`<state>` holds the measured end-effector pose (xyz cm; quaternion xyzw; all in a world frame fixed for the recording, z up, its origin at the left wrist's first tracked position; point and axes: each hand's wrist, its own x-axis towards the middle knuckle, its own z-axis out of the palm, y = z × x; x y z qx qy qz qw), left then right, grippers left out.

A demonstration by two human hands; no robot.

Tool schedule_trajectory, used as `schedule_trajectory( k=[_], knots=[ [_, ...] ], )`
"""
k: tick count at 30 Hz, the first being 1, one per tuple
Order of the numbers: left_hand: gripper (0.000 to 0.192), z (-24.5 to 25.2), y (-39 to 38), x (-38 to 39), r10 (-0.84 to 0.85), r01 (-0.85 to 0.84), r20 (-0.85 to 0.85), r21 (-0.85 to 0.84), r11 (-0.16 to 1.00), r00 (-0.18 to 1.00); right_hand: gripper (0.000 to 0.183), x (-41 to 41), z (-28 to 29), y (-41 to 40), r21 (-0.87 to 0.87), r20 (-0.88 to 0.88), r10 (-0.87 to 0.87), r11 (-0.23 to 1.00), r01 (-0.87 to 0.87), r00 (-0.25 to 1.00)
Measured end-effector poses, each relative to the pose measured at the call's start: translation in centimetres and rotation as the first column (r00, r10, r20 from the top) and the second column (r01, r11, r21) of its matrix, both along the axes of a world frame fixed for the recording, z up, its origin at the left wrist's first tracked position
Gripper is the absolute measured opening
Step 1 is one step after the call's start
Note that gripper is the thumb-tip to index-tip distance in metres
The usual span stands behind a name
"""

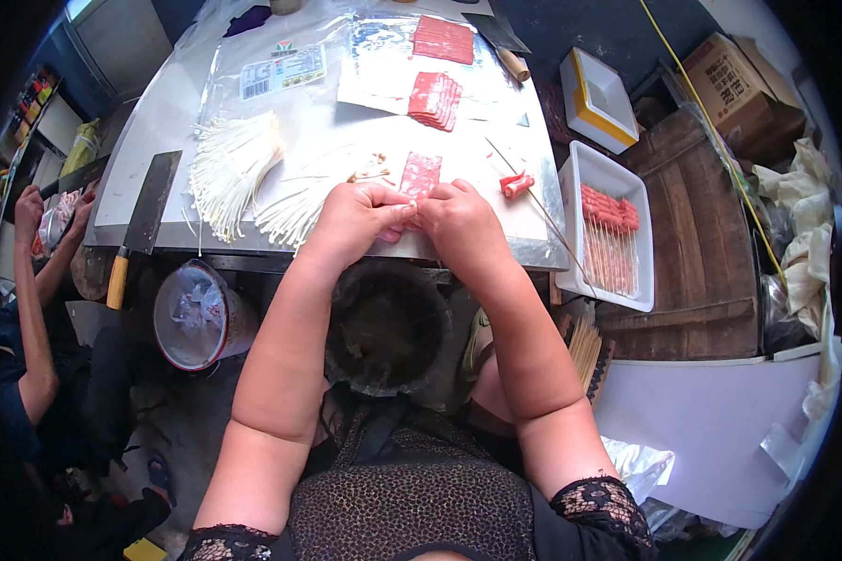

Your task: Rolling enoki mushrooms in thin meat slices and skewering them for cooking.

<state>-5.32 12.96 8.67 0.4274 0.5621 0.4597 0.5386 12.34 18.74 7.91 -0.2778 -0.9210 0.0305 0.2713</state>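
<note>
My left hand (361, 217) and my right hand (459, 221) meet at the table's near edge, fingers pinched on the near end of a thin meat slice (420, 174) that lies flat on the table. What lies between the fingertips is mostly hidden. Left of my hands are a loose spread of enoki mushrooms (298, 198) and a bigger bunch of enoki mushrooms (231, 168). Beyond are two stacks of sliced meat, the nearer stack (435, 102) fanned and the farther stack (443, 40) on foil. To the right, a rolled meat piece (517, 185) lies by a thin skewer (551, 226).
A white tray (570, 231) of skewered meat rolls stands right of the table. A cleaver (151, 203) overhangs the left edge; another knife (512, 62) lies at the back right. A bucket (193, 315) stands below. A co-worker's hands (52, 221) are at far left.
</note>
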Motion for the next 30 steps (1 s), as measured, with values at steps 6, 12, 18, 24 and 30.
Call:
schedule_trajectory(
  k=[6,12,18,24,30],
  knots=[
    [0.015,-0.6,0.3,0.9,0.045,0.018,-0.381,0.161,0.987,0.924,0.006,0.3,-0.6,1.0,-0.059,-0.008,0.002,0.998,-0.002,1.0],
    [0.013,-1.2,0.9,0.8,0.179,0.123,-0.69,0.365,0.923,0.701,0.011,0.7,-0.8,0.6,-0.107,-0.148,-0.022,0.994,0.006,0.989],
    [0.01,-1.6,0.5,0.9,0.23,0.158,-0.731,0.42,0.894,0.643,0.013,1.2,-0.6,-0.4,0.122,0.003,0.062,0.991,-0.062,0.998],
    [0.014,-1.5,-1.2,1.8,0.357,0.26,-0.822,0.5,0.826,0.445,0.011,1.3,-1.2,0.1,0.202,0.007,0.086,0.976,-0.086,0.996],
    [0.02,-0.6,-2.0,1.9,0.338,0.38,-0.892,0.437,0.815,0.3,0.01,1.7,-1.1,0.6,0.162,-0.04,0.109,0.982,-0.102,0.993]
  ],
)
